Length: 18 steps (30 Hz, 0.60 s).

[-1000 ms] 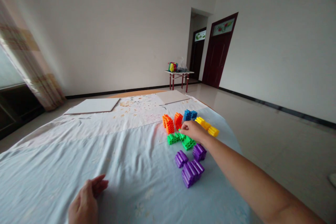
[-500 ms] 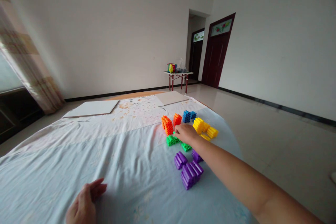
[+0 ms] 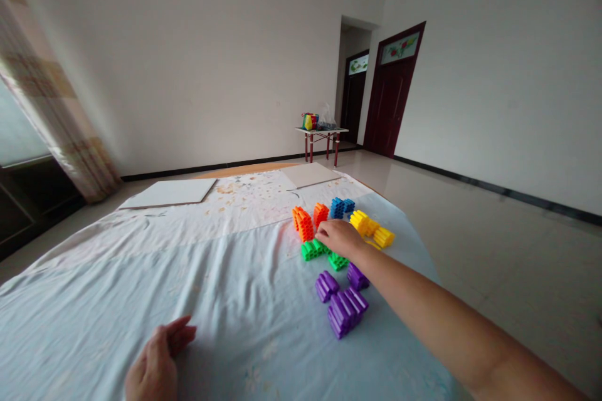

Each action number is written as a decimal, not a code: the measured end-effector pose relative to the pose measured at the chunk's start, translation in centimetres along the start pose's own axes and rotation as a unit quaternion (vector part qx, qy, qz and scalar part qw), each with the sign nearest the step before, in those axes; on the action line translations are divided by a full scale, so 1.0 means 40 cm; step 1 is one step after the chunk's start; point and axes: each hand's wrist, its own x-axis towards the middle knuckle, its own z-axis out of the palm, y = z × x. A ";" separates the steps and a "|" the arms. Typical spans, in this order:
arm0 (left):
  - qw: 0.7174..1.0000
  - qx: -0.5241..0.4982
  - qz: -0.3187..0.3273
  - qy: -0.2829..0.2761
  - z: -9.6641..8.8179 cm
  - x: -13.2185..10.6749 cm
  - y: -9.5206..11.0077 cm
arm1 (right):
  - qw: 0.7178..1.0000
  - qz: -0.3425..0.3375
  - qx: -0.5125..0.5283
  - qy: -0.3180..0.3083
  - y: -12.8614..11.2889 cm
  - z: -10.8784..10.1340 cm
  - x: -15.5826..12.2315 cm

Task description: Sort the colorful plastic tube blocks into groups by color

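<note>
My right hand (image 3: pixel 340 236) reaches over the block clusters with its fingers curled together, just above the green blocks (image 3: pixel 314 250) and beside the orange blocks (image 3: pixel 302 223). Whatever may be in its fingertips is hidden. Beyond it sit the blue blocks (image 3: pixel 337 207), and the yellow blocks (image 3: pixel 360 222) lie to its right. Closer to me are the purple blocks (image 3: pixel 348 311), in separate clumps, one partly behind my forearm. My left hand (image 3: pixel 157 354) rests on the tablecloth at the lower left, fingers loosely bent and slightly apart, holding nothing.
A pale floral tablecloth (image 3: pixel 235 276) covers the round table. Two flat boards lie at its far side, a white board (image 3: pixel 172 192) on the left and a beige board (image 3: pixel 310 175) farther right. A small table (image 3: pixel 322 131) with bags stands by the doorway.
The view has shifted a little, so everything appears slightly farther right. Both hands stay in nearly the same places, and the blocks keep their arrangement.
</note>
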 end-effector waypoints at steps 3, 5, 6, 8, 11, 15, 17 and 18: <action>1.000 -0.011 -0.008 -0.002 0.001 0.006 -0.004 | 0.989 -0.018 0.114 0.089 0.000 -0.041 -0.064; 1.000 -0.004 -0.009 -0.003 0.002 0.008 -0.002 | 0.967 -0.028 0.211 0.143 -0.020 -0.055 -0.134; 1.000 -0.001 -0.009 -0.003 0.002 0.008 0.000 | 0.957 -0.033 0.245 0.153 -0.037 -0.056 -0.174; 1.000 0.000 -0.008 0.000 0.002 0.006 0.004 | 0.946 -0.058 0.287 0.141 -0.072 -0.049 -0.250; 1.000 0.000 -0.007 0.004 0.001 0.000 0.011 | 0.944 -0.099 0.298 0.106 -0.104 -0.034 -0.314; 1.000 0.007 -0.006 0.012 -0.001 -0.008 0.017 | 0.960 -0.064 0.249 0.107 -0.069 -0.036 -0.261; 1.000 0.008 -0.004 0.017 -0.001 -0.009 0.016 | 0.977 -0.043 0.194 0.073 -0.039 -0.039 -0.200; 1.000 0.009 0.000 0.019 -0.002 -0.009 0.015 | 0.985 -0.033 0.163 0.042 -0.026 -0.037 -0.169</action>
